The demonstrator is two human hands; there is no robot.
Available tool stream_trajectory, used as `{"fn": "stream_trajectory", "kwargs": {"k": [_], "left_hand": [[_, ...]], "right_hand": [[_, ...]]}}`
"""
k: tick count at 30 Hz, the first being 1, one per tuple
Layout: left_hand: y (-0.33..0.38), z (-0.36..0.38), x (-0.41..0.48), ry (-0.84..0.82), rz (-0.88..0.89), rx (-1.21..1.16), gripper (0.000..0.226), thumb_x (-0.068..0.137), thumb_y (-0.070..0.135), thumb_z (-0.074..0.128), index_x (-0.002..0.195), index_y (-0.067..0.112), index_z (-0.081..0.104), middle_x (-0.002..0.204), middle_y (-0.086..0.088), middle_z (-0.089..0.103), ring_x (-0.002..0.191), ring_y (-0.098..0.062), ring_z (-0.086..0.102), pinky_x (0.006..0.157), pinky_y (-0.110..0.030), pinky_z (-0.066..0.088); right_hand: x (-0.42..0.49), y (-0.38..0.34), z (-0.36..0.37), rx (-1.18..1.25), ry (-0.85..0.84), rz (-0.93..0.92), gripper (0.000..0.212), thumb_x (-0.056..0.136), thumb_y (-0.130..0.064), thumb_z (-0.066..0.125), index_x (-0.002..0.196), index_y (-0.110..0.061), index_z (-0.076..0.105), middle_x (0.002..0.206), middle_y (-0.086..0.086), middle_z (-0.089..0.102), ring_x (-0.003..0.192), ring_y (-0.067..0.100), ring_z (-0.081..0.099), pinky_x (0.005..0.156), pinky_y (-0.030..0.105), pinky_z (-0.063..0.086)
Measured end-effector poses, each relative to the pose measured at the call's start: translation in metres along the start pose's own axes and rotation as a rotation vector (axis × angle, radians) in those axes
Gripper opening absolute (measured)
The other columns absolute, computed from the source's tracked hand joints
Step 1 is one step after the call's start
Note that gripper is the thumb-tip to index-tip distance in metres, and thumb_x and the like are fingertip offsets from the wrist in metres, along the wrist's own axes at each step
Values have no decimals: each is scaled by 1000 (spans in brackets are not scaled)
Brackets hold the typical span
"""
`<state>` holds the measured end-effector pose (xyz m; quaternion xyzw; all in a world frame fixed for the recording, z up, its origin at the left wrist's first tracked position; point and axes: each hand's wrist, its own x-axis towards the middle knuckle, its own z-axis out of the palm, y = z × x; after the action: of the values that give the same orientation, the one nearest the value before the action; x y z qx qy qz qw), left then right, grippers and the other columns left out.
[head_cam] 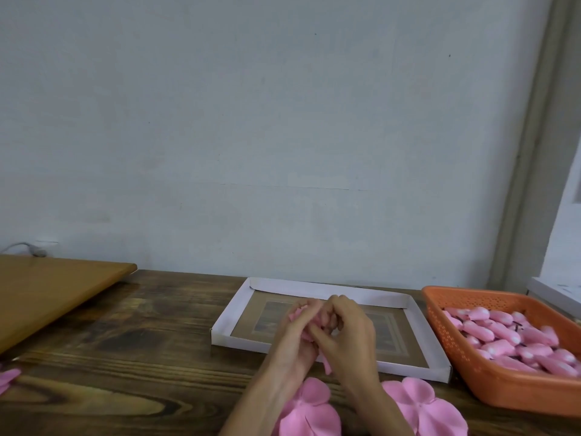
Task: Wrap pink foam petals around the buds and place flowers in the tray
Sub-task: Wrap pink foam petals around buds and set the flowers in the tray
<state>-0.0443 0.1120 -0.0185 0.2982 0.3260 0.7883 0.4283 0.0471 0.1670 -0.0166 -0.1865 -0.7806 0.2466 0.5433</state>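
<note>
Mid-wrap, by the look of it. Low centre of the frame: left hand (294,341) and right hand (347,335) held close together above the near part of a shallow white cardboard tray (314,289), fingers of both curled and pinching a soft pink foam petal piece (298,315) bunched between them, a strip of pink hanging below the palms. Bud inside the bunch or not: impossible to tell, fingers in the way. No finished flower to be seen on the bare brown floor of the tray, so probably nothing delivered yet, though part of that floor hidden behind the hands. At the right edge, an orange perforated plastic basket (440,297) heaped with pale pink teardrop buds (503,336) on dark stems, all unwrapped. Along the bottom edge, flat pink flower-shaped foam cut-outs (423,407) lying on the dark wooden table (141,341), more at the far left edge. Most of the work apparently ahead: finishing this wrap, setting it in the tray, then repeating through the heap.
</note>
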Motion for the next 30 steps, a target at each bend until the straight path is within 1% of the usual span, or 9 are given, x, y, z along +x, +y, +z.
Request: {"fn": "stream_trajectory", "kwargs": {"k": [4, 6, 9, 11, 13, 16, 20, 25, 30], "left_hand": [[-1, -4, -2, 100, -20, -82, 30, 81, 26, 85, 84, 7, 62, 76, -12, 57, 70, -21, 63, 59, -31, 57], [2, -5, -4, 149, -42, -150, 24, 83, 29, 79, 86, 9, 66, 79, -14, 62, 72, -24, 67, 56, -34, 58], [12, -4, -5, 213, -47, -199, 20, 87, 32, 72, 86, 12, 69, 79, -13, 66, 68, -23, 65, 56, -32, 55], [17, -5, -5, 259, -60, -203, 21, 86, 35, 72, 89, 15, 66, 71, -5, 57, 56, -17, 51, 48, -25, 42], [19, -6, -6, 258, -60, -221, 23, 85, 35, 71, 90, 15, 62, 71, -2, 50, 57, -16, 43, 51, -26, 38], [19, -1, -8, 262, -63, -222, 25, 85, 36, 69, 86, 13, 59, 70, -4, 48, 62, -19, 43, 61, -31, 35], [20, 1, -9, 273, -69, -220, 33, 100, 37, 59, 83, 10, 55, 75, -10, 47, 70, -24, 49, 68, -38, 41], [19, 1, -6, 316, -39, -153, 37, 104, 39, 55, 84, 8, 52, 76, -10, 48, 65, -23, 49, 59, -32, 44], [20, -4, -7, 268, 5, -146, 36, 93, 38, 68, 105, 8, 53, 86, -15, 52, 72, -28, 50, 63, -38, 43]], "right_hand": [[3, -2, -8, -54, -106, -74, 17, 77, -30, 84, 77, -33, 67, 73, -12, 60, 77, 11, 56, 67, 21, 40], [6, -5, -18, 31, -237, -81, 12, 84, -37, 81, 94, -41, 76, 84, -13, 63, 86, 14, 57, 72, 20, 42], [11, -5, -37, 194, -450, -28, 32, 86, -37, 79, 116, -43, 73, 102, -10, 62, 91, 20, 59, 75, 28, 51], [13, -1, -49, 195, -563, -12, 42, 78, -30, 87, 116, -41, 73, 107, -6, 62, 94, 20, 59, 78, 35, 55], [14, 2, -54, 141, -633, -26, 50, 71, -23, 90, 115, -41, 73, 111, -4, 64, 94, 19, 59, 79, 35, 55], [12, 3, -50, 107, -614, 1, 47, 67, -19, 92, 107, -35, 72, 100, -8, 69, 88, 17, 62, 75, 37, 56], [11, 2, -42, 90, -596, 14, 43, 68, -22, 91, 104, -34, 69, 90, -9, 71, 83, 18, 68, 72, 36, 59], [6, -1, -37, 119, -544, 62, 27, 85, -38, 81, 107, -37, 65, 87, -7, 75, 76, 18, 72, 70, 35, 60], [3, -9, -29, 397, -425, 345, 26, 94, -13, 73, 107, -15, 51, 79, 11, 76, 63, 26, 71, 62, 42, 62]]}}
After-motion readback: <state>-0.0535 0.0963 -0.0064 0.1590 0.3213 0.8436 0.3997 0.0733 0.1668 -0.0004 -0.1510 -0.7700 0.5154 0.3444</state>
